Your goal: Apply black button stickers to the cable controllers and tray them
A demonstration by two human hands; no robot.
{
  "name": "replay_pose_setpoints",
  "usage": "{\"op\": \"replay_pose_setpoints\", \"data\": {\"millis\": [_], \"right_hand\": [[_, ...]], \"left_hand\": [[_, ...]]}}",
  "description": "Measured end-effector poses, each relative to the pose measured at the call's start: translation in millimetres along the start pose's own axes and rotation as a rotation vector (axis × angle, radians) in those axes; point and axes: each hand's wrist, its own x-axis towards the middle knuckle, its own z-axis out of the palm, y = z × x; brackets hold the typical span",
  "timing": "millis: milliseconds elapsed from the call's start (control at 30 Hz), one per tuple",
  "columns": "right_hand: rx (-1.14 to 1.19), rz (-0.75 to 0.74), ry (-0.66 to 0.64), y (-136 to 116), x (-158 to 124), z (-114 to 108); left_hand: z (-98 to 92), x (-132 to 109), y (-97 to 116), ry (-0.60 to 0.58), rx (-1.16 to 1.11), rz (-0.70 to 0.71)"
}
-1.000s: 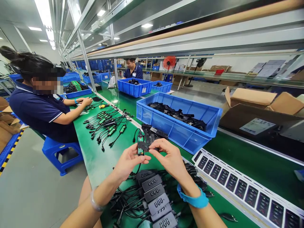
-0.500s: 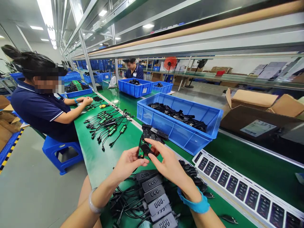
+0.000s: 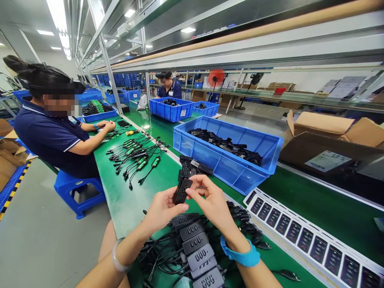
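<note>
The left hand [image 3: 163, 210], fingers half curled, cradles a black plastic casing [image 3: 182, 191] at its 2 o'clock, while the right hand [image 3: 214, 202], fingers spread, pinches the casing's upper edge from its 10 o'clock. The casing's long axis tilts from 7 to 1 o'clock, its lower end nearer the left hand. A row of black cabled adapters [image 3: 195, 248] lies at 6 o'clock, a heap of black parts [image 3: 192, 168] at 12, and a blue plastic crate [image 3: 216, 164] at 1.
</note>
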Motion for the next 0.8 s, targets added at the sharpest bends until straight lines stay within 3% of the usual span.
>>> {"op": "replay_pose_setpoints", "data": {"millis": [133, 300, 433, 533, 600, 667, 800], "right_hand": [[0.084, 0.027, 0.002, 0.3, 1.6, 0.5], [0.051, -0.057, -0.152, 1.1, 4.3, -5.8], [0.000, -0.085, -0.104, 1.7, 1.8, -5.8], [0.142, -0.033, -0.111, -0.1, 2.8, -6.3], [0.327, 0.022, -0.028, 2.1, 7.4, -9.1], [0.502, 0.074, 0.143, 10.1, 14.9, -14.7], [0.561, 0.137, 0.476, 41.3, 31.7, -33.5]], "left_hand": [[-1.4, -3.0, 0.1, 0.020, 0.186, 0.078], [-0.3, -10.8, 9.4, -0.041, 0.498, 0.134], [1.8, -12.9, 14.4, -0.023, 0.652, 0.142], [-3.8, -9.7, 16.5, -0.003, 0.710, 0.190], [-11.2, -5.5, 15.7, 0.023, 0.797, 0.207], [-19.6, -0.2, 10.7, 0.044, 0.862, 0.182], [-30.2, 9.9, -11.2, -0.023, 0.886, -0.014]]}}
